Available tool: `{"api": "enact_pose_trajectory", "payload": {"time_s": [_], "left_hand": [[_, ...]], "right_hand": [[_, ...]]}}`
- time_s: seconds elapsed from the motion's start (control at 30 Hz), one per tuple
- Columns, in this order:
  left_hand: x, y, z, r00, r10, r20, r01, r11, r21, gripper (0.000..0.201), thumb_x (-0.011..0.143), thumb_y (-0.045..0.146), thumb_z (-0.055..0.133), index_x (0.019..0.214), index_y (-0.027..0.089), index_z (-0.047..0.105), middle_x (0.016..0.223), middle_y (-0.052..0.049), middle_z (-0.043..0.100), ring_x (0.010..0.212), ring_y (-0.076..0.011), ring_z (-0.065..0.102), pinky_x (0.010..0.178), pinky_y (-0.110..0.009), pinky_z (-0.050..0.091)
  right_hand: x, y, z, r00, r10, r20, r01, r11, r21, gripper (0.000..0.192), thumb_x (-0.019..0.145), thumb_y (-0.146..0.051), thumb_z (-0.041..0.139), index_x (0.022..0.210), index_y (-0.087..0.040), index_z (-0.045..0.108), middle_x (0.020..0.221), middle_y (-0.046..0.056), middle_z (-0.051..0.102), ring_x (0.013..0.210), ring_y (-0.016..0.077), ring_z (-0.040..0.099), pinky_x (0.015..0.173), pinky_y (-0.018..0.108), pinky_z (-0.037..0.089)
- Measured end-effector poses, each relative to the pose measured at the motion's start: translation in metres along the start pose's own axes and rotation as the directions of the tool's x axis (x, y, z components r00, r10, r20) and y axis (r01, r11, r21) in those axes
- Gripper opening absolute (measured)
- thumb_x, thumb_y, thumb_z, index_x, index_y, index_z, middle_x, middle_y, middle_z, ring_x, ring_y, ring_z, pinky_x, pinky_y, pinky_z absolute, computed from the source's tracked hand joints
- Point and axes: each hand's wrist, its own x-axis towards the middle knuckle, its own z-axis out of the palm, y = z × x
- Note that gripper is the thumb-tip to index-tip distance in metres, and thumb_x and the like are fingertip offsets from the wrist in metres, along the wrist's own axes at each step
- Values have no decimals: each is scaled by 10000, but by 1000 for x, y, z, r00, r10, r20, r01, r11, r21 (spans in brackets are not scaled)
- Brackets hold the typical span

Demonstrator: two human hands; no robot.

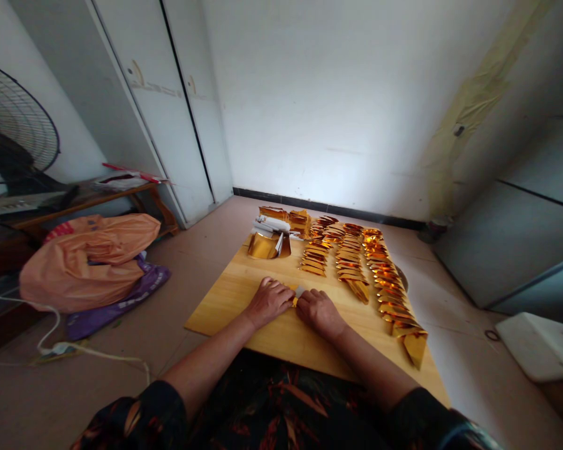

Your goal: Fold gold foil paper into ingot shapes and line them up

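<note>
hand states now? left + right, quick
Left hand: curled, knuckles up, pressing a small gold paper piece on the wooden board.
Right hand: curled on the same piece; how it grips is hidden.

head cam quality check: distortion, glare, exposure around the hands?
Head view: strong wide-angle bend, cabinet doors and wall edges lean outward. Bright glare flecks on the rows of gold foil pieces; their detail is partly blown. Left hand and right hand are dim but sharp, pressing a small gold piece on the wooden board. Corners darken; the fan is a silhouette.
</note>
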Motion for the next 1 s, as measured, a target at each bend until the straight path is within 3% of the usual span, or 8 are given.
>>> {"api": "enact_pose_trajectory", "payload": {"time_s": [0.23, 0.4, 0.6, 0.77, 1.0], "left_hand": [[2, -1, -5, 996, -86, 0, 86, 994, -63, 254, 829, 360, 581, 1053, 248, 627, 937, -39, 677, 918, -209, 556, 853, -374, 322], [5, -13, -10, 997, -40, 63, 48, 990, -135, 210, 780, 290, 608, 980, 259, 663, 952, -19, 696, 945, -208, 565, 828, -345, 349], [8, -15, -9, 999, -16, 48, 22, 991, -129, 210, 794, 274, 597, 992, 245, 660, 946, -25, 696, 935, -206, 562, 816, -341, 371], [7, -14, -5, 1000, 13, 8, -12, 995, -96, 204, 787, 250, 597, 980, 233, 659, 912, -30, 683, 922, -209, 554, 818, -351, 374], [7, -7, 6, 988, 67, -140, -63, 997, 34, 186, 874, 211, 491, 779, 194, 651, 773, -38, 637, 813, -178, 525, 773, -331, 371]], "right_hand": [[-4, -4, 11, 997, -1, -77, -2, 999, -47, 157, 938, -205, 476, 877, -185, 619, 862, 57, 627, 803, 184, 502, 699, 318, 300], [-3, -2, 13, 997, -40, -72, 33, 996, -88, 195, 941, -174, 449, 841, -185, 615, 831, 53, 622, 782, 188, 493, 709, 336, 292], [-3, -2, 17, 993, -39, -112, 26, 993, -117, 196, 941, -170, 437, 856, -171, 613, 822, 62, 615, 772, 198, 487, 721, 350, 282], [-1, 1, 22, 988, -17, -151, 1, 994, -109, 211, 942, -160, 414, 852, -173, 605, 796, 59, 603, 741, 200, 479, 728, 354, 276], [-2, 7, 25, 975, 54, -216, -63, 997, -33, 199, 922, -148, 460, 777, -178, 593, 750, 34, 597, 712, 174, 480, 695, 317, 271]]}}
